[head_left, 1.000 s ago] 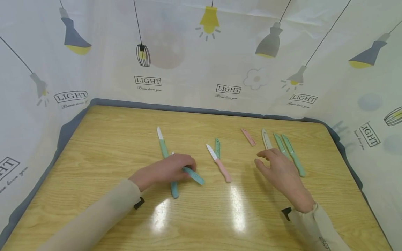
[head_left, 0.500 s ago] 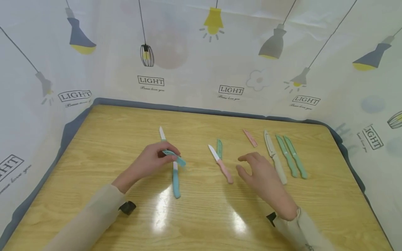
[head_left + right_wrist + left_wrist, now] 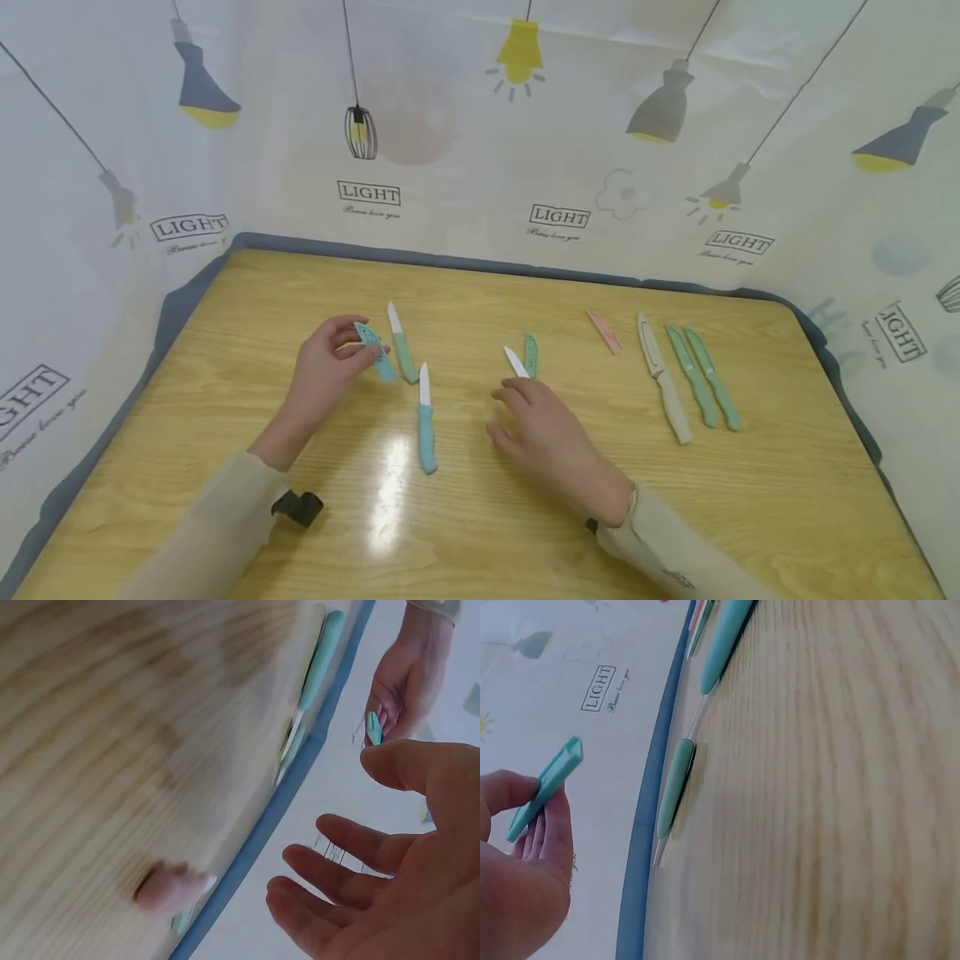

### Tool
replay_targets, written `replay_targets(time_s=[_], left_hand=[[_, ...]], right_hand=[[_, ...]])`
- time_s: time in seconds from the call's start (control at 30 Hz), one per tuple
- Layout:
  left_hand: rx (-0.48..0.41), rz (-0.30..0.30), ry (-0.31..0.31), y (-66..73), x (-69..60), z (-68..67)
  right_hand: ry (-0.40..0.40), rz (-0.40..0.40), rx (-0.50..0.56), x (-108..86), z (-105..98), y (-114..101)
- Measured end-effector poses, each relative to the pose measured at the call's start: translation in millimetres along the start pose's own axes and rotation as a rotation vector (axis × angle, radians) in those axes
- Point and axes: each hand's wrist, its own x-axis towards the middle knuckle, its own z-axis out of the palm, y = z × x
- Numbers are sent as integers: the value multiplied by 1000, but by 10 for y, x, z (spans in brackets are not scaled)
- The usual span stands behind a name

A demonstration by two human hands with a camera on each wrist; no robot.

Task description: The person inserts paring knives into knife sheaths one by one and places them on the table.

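Note:
A blue sheath [image 3: 375, 353] is pinched between the thumb and fingers of my left hand [image 3: 322, 367], raised over the left of the table. Just right of it lie a green-handled knife [image 3: 405, 357] and a blue-handled knife [image 3: 426, 433], both with bare white blades. My right hand [image 3: 558, 442] hovers with relaxed, parted fingers and holds nothing; it covers the handle of a knife whose white blade [image 3: 515, 362] shows. In the right wrist view a pink handle [image 3: 169, 889] lies below the fingers. A green sheath [image 3: 531, 355] rests beside that blade.
A pink sheath [image 3: 604, 332] lies at the back right. Farther right are a cream knife [image 3: 672, 406] with a sheath over its blade and two green knives [image 3: 697, 387] side by side. A printed curtain [image 3: 465, 217] stands behind the table.
My left hand has lifted the blue sheath and carried it left, away from the blue-handled knife. My right hand has moved left from the cream knife to over the pink-handled one.

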Motion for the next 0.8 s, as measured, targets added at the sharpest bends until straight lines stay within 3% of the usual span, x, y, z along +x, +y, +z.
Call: replay_targets(time_s=[0.2, 0.33, 0.8], left_hand=[[-58, -24, 82, -29, -48, -2], [-79, -36, 106, -46, -69, 17], [-154, 7, 171, -67, -88, 60]], right_hand=[[-200, 78, -17, 141, 95, -198], [-300, 111, -9, 240, 201, -312], [-351, 67, -241, 548, 460, -628]])
